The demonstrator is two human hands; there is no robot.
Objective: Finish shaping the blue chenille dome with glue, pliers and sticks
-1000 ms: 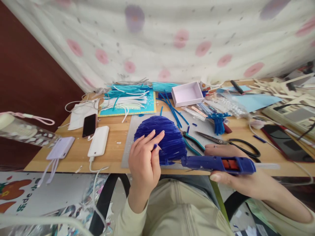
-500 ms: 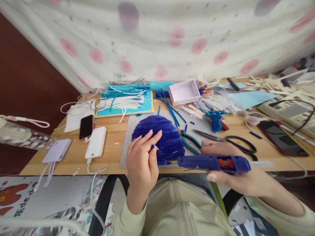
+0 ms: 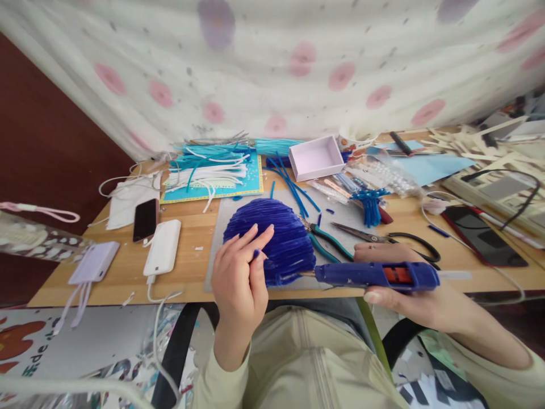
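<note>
A rounded piece covered in rows of dark blue pipe cleaners (image 3: 285, 236) lies on a grey mat (image 3: 216, 250) at the table's front. My left hand (image 3: 240, 272) rests over its left side, fingers stretched across the rows. Between thumb and forefinger it pinches a small dark blue pipe-cleaner end (image 3: 256, 254); the rest of that strand is hidden. My right hand (image 3: 409, 309) is wrapped round a blue hot glue gun (image 3: 355, 274), a clear glue stick (image 3: 455, 275) poking out of its back. The gun's nozzle points left, at the piece's lower right edge.
Teal-handled pliers (image 3: 330, 241) and black scissors (image 3: 361, 233) lie right of the piece. Behind are a white box (image 3: 317, 158), pipe-cleaner bundles (image 3: 213, 159) and a tied blue bundle (image 3: 371, 207). A white power bank (image 3: 162, 248) and phone (image 3: 145, 220) are left; another phone (image 3: 483, 236) is right.
The glue gun's nozzle has drawn slightly right along the piece's lower edge, with my right hand. My left hand keeps its place on the piece; the whole view has shifted a little.
</note>
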